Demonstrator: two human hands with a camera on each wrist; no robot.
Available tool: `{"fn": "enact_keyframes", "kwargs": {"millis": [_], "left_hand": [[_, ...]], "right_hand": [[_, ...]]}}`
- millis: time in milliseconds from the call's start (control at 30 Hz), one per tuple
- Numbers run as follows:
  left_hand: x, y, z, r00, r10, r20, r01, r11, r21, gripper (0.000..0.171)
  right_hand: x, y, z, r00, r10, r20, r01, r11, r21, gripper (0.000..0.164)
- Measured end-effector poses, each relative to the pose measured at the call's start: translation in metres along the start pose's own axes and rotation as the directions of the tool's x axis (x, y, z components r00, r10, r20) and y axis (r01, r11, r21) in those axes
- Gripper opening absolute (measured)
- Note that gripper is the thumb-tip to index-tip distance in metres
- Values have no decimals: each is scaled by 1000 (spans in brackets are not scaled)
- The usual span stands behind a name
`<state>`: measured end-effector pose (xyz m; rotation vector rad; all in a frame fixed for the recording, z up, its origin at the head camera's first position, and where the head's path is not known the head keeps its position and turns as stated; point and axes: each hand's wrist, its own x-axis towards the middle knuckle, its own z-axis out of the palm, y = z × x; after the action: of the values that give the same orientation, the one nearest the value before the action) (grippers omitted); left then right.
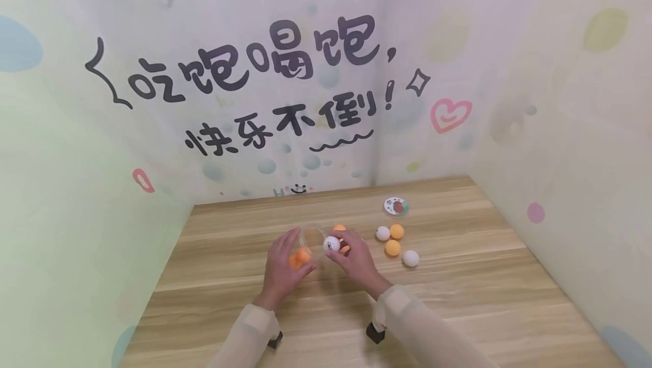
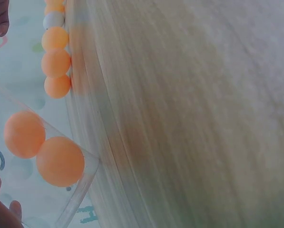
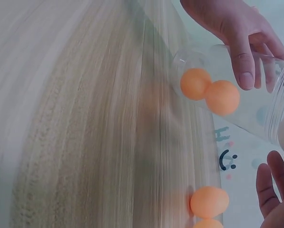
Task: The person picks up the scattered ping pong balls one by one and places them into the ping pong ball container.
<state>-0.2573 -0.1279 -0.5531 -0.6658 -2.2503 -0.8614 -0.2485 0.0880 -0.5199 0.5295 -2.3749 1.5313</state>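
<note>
My left hand grips a clear plastic jar from the side, holding it tilted with its threaded mouth toward the right hand. Two orange balls lie together near the jar's bottom end. Between thumb and fingers, my right hand pinches a white ball with a dark printed mark, right at the jar's mouth. In the right wrist view the white ball is partly cut off by the frame's edge. Just beyond the right hand an orange ball shows, partly hidden by the fingers.
To the right on the wooden table lie a white ball, two orange balls and another white ball. Behind them rests a round printed disc. Patterned walls border the table at the back and sides.
</note>
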Motion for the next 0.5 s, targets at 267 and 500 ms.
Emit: {"fn": "enact_keyframes", "kwargs": {"millis": [267,500], "left_hand": [[0,-1,0,1000,5,3,-5,1000,-3,97],[0,-1,2,1000,15,10,-15,1000,2,97]], "right_hand": [[1,-4,4,1000,-22,-8,22,1000,3,41],[1,-4,7,1000,20,7,-20,1000,1,41]]}}
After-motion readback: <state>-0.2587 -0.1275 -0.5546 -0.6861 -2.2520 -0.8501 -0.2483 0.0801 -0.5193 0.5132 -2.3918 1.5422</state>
